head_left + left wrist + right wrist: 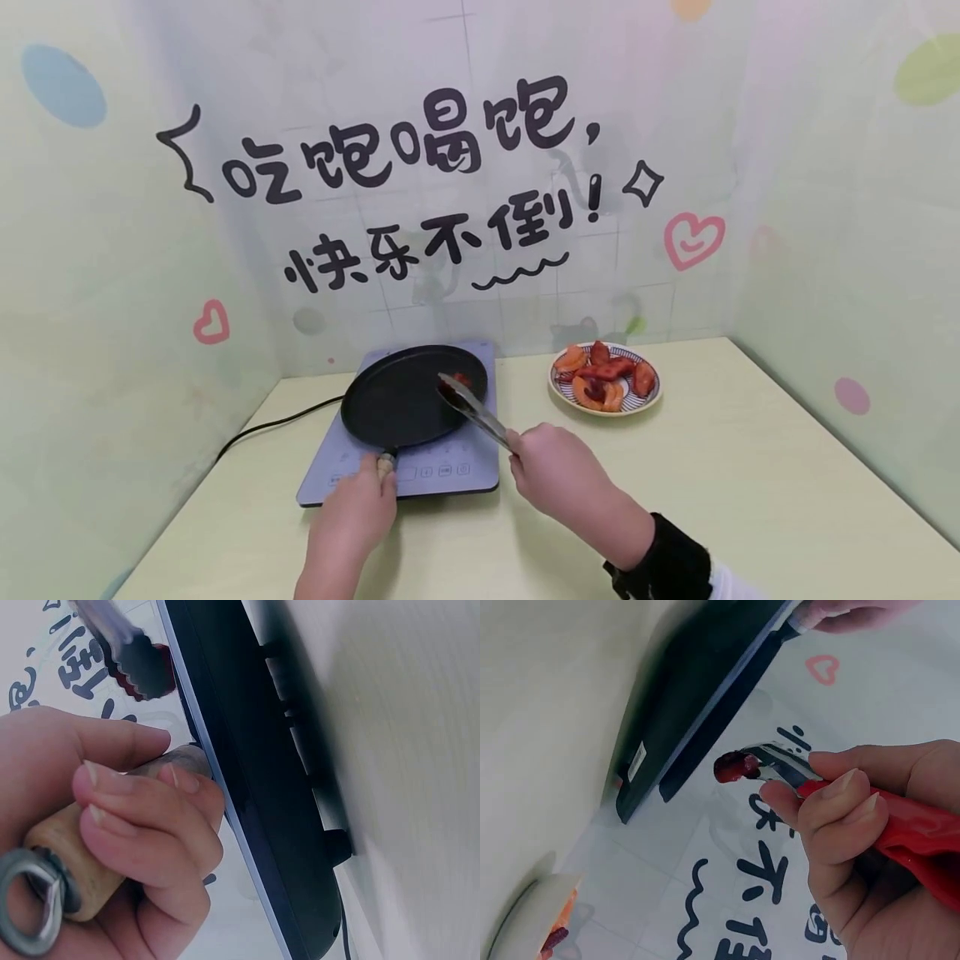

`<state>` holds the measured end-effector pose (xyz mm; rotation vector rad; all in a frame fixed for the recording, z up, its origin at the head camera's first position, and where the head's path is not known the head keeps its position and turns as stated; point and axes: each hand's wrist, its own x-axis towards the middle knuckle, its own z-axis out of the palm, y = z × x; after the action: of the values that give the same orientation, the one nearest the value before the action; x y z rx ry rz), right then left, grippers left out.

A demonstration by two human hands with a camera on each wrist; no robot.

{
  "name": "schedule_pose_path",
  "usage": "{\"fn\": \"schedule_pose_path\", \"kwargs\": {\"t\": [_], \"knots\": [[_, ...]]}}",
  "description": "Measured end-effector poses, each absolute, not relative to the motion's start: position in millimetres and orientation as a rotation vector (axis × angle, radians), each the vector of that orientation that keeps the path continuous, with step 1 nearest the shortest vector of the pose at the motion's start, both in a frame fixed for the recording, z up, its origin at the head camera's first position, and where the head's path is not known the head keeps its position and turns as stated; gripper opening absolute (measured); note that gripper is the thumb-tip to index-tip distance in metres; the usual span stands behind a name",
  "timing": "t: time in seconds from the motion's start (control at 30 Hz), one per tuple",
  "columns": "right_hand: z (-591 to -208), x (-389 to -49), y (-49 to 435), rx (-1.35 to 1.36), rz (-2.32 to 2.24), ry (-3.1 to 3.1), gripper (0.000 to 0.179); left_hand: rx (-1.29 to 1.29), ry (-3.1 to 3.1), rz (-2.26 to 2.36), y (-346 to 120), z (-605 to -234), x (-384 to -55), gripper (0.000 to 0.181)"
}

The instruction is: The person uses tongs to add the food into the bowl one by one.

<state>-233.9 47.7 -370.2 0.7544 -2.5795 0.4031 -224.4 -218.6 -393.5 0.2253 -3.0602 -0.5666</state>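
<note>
My left hand (pixel 352 510) grips the wooden handle (pixel 91 885) of a flat black frying pan (pixel 393 400), its fingers curled round it in the left wrist view. The pan rests on an induction cooktop (pixel 330 465). In my right hand (pixel 566 473) are metal tongs (pixel 483 418) with red grips (pixel 919 829), angled over the right side of the pan. A small dark red piece of meat (pixel 733 766) is pinched at the tongs' tips. The right wrist view shows it held above the pan's surface.
A patterned plate (pixel 632 406) with several orange and reddish meat pieces (pixel 611 368) stands right of the cooktop, near the back wall. From the cooktop's left side a black cord (pixel 288 413) runs over the table edge. Printed walls (pixel 840 275) enclose three sides.
</note>
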Motion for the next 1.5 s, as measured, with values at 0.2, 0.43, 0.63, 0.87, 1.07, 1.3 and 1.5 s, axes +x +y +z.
{"fn": "schedule_pose_path", "kwargs": {"t": [0.2, 0.43, 0.63, 0.87, 1.07, 1.3, 1.5], "knots": [[-374.1, -235.9, 45.4, 0.793, 0.433, -2.614, 0.005, 0.215, -3.057, -0.583, -218.4, -393.2, -224.0, 0.056], [-373.7, -238.1, 45.8, 0.801, 0.504, -2.643, 0.008, 0.219, -3.061, -0.586, -219.0, -392.6, -225.0, 0.056], [-376.2, -240.5, 44.9, 0.809, 0.561, -2.681, 0.009, 0.216, -3.056, -0.583, -218.8, -392.4, -224.5, 0.056], [-376.9, -240.9, 45.2, 0.810, 0.602, -2.693, 0.008, 0.216, -3.060, -0.584, -218.6, -392.5, -224.3, 0.056], [-375.3, -240.0, 44.8, 0.834, 0.676, -2.710, 0.006, 0.219, -3.060, -0.579, -218.2, -392.6, -224.6, 0.057], [-375.1, -238.5, 44.3, 0.858, 0.723, -2.712, 0.007, 0.220, -3.069, -0.566, -217.8, -393.4, -226.3, 0.059], [-373.3, -238.3, 44.9, 0.853, 0.706, -2.712, 0.009, 0.218, -3.070, -0.570, -218.6, -394.4, -226.5, 0.059]]}}
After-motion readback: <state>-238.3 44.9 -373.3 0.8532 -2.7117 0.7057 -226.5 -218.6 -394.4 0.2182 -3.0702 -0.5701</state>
